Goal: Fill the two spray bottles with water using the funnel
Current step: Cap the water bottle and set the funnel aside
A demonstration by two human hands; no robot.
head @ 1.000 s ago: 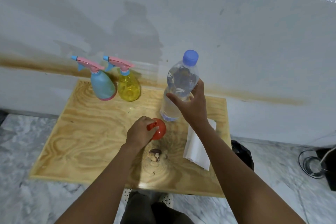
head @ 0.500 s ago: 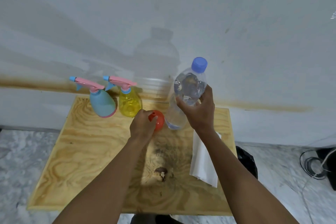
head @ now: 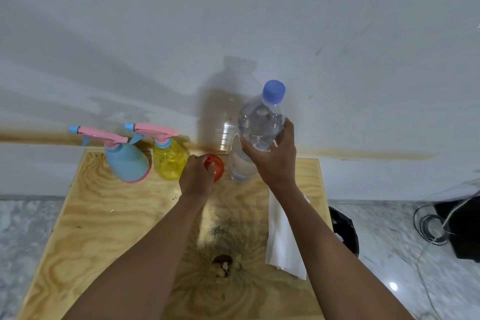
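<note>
Two spray bottles stand at the back left of the plywood table (head: 98, 218), both with pink trigger heads on: a blue one (head: 127, 162) and a yellow one (head: 168, 161) to its right. My left hand (head: 196, 180) is closed on a red funnel (head: 217, 166) just right of the yellow bottle. My right hand (head: 272, 156) grips a clear water bottle (head: 259, 125) with a blue cap on, around its middle. The bottle leans slightly and its base is near the table's back edge.
A white paper towel (head: 281, 241) lies on the table under my right forearm. A dark knot (head: 223, 264) marks the wood near the front. The wall rises right behind the table. On the marble floor to the right are a black bag (head: 344, 228) and cables (head: 431, 226).
Both hands have moved toward the back of the table: the funnel went from mid-table to beside the yellow bottle, and the water bottle went back with it. The camera tilted forward.
</note>
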